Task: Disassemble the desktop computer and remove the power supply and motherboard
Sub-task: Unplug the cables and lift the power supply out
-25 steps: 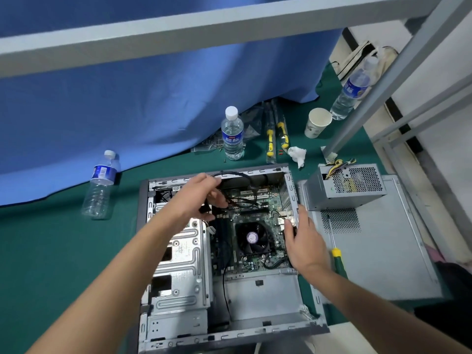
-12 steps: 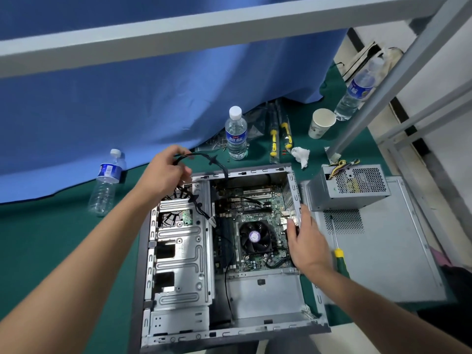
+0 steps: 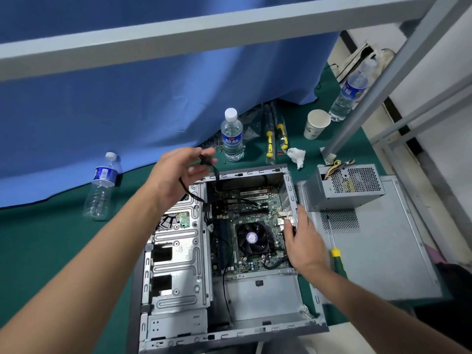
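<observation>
Green table [image 3: 51,251]: open case [image 3: 255,297], side panel [image 3: 383,251], three bottles [image 3: 232,136], paper cup [image 3: 316,123], tissue [image 3: 296,155].

Green mat [image 3: 46,251] covers the table, w/ blue cloth [image 3: 127,103] hung across the far side, its hem draping onto the mat at left; a pale grey metal beam [image 3: 204,29] runs across the top, joined at right to a slanted grey post [image 3: 378,90] that comes down to the mat; more grey rails [image 3: 419,108] sit further right. Beyond the table's right edge: white wall [image 3: 444,80] w/ dark baseboard strip [image 3: 406,131], pale floor [image 3: 339,47] at far right; light is even, soft, no hard shadows.
</observation>
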Demonstrator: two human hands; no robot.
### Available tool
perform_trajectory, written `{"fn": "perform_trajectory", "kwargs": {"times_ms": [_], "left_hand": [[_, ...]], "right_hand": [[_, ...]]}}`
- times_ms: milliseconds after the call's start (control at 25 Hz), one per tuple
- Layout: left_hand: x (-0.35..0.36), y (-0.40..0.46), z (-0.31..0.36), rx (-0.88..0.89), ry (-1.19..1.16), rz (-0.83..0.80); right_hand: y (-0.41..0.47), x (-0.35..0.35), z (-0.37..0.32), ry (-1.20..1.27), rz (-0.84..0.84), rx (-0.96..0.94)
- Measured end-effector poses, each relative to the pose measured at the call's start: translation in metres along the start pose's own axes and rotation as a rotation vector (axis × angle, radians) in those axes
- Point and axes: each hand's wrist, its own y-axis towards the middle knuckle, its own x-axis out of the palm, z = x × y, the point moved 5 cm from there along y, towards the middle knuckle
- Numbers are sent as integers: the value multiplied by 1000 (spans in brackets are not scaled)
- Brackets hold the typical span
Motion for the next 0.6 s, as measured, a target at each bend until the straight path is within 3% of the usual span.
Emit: {"fn": "perform_trajectory", "kwargs": {"times_ms": [80, 240, 400, 520, 600], "left_hand": [[20, -11, -10, -67, -95, -41], [59, -36, -63, -116, 11, -90], [88, -49, -128, 49, 787, -278], [95, -53, -179, 20, 999, -348], [94, -61, -203, -44, 1149, -484]], "right_hand": [[1, 0, 1, 2, 5, 2], [1, 0, 2, 11, 16, -5], [2, 0, 1, 19, 22, -6], [2, 0, 2, 29, 23, -11], [2, 0, 3, 31, 11, -11]]}}
